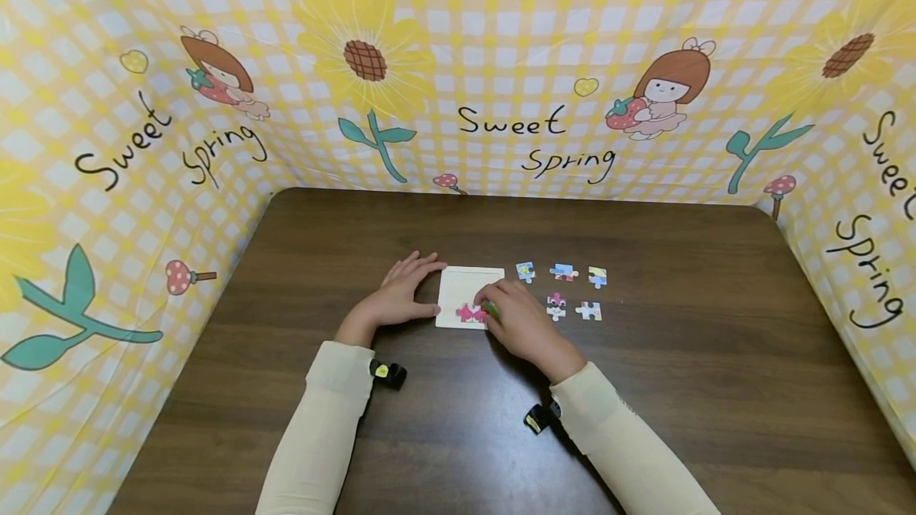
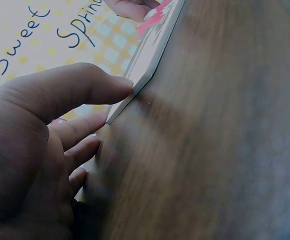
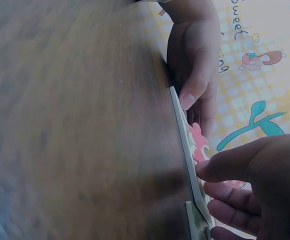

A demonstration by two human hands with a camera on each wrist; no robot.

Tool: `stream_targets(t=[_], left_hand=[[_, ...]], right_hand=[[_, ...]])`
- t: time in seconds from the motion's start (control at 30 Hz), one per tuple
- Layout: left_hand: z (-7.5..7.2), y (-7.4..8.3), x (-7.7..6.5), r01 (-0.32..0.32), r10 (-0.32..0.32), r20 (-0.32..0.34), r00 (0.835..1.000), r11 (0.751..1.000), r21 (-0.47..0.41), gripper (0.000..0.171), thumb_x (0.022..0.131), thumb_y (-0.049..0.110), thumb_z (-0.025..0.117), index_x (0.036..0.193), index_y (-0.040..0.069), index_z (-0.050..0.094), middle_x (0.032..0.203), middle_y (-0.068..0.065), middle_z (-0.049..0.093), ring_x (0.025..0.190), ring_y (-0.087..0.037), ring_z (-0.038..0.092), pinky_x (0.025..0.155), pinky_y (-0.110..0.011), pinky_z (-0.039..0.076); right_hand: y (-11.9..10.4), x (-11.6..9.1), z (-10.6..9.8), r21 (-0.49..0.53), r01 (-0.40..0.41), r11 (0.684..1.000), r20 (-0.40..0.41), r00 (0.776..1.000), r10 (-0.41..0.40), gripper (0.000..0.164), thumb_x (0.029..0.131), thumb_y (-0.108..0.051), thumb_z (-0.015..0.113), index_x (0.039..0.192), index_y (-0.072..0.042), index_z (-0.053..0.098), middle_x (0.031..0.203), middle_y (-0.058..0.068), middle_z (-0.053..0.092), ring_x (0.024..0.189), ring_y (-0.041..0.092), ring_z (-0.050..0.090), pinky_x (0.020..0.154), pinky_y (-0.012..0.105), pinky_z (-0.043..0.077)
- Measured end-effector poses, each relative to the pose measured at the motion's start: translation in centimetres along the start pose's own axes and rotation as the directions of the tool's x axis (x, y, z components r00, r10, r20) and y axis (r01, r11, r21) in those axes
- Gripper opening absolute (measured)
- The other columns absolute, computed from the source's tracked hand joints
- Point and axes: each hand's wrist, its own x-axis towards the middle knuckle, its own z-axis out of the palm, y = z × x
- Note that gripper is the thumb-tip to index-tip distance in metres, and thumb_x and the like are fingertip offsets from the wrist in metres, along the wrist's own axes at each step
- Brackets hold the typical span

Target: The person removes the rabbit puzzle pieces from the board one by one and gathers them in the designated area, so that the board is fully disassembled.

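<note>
A shallow white puzzle tray (image 1: 451, 286) lies on the table between the two hands. Pink joined puzzle pieces (image 1: 468, 312) sit in its lower part. My left hand (image 1: 401, 292) spreads along the tray's left side, thumb and index fingertip touching the edge; the left wrist view shows this thumb (image 2: 100, 90) against the rim. Over the tray's lower right part, my right hand (image 1: 518, 320) pinches a puzzle piece with green on it (image 1: 490, 309), mostly covered by the fingers. In the right wrist view the right thumb (image 3: 222, 166) is down at the pink pieces (image 3: 198, 142).
Several loose puzzle pieces lie right of the tray in two rows, among them a blue-and-yellow piece (image 1: 525, 271) and a pink-and-white piece (image 1: 556, 306). Brown wooden table (image 1: 322, 237) surrounds them. A yellow checked cloth (image 1: 494, 38) stands behind and at both sides.
</note>
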Motion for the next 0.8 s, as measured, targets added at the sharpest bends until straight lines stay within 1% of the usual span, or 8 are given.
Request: stream_targets(t=[0.17, 0.53, 0.8], left_hand=[[-0.04, 0.07, 0.03, -0.001, 0.001, 0.001, 1.0, 1.0, -0.002, 0.074, 0.085, 0.035, 0.072, 0.15, 0.02, 0.038, 0.16, -0.004, 0.021, 0.148, -0.031, 0.004, 0.116, -0.053, 0.0], [0.04, -0.06, -0.02, -0.013, 0.013, -0.004, 1.0, 1.0, -0.008, 0.074, 0.085, 0.034, 0.072, 0.15, 0.019, 0.039, 0.16, -0.005, 0.021, 0.148, -0.032, 0.004, 0.115, -0.054, 0.0], [-0.03, 0.05, -0.02, -0.01, 0.01, -0.003, 1.0, 1.0, -0.002, 0.074, 0.085, 0.035, 0.072, 0.15, 0.02, 0.039, 0.16, -0.006, 0.021, 0.148, -0.032, 0.004, 0.115, -0.054, 0.0]], right_hand=[[0.06, 0.0, 0.05, 0.001, 0.01, 1.0, -0.022, 1.0, -0.009, 0.02, 0.087, -0.011, 0.071, 0.106, -0.016, 0.068, 0.111, 0.004, 0.061, 0.109, 0.027, 0.055, 0.097, 0.042, 0.043], [-0.03, 0.11, 0.19, -0.027, -0.025, 0.999, 0.008, 1.0, 0.025, 0.017, 0.089, -0.017, 0.071, 0.106, -0.017, 0.071, 0.103, -0.001, 0.065, 0.103, 0.021, 0.056, 0.095, 0.04, 0.044], [0.07, 0.3, 0.12, -0.035, -0.007, 0.999, 0.0, 1.0, 0.007, 0.016, 0.089, -0.018, 0.071, 0.104, -0.015, 0.073, 0.1, -0.001, 0.067, 0.1, 0.02, 0.057, 0.094, 0.038, 0.045]])
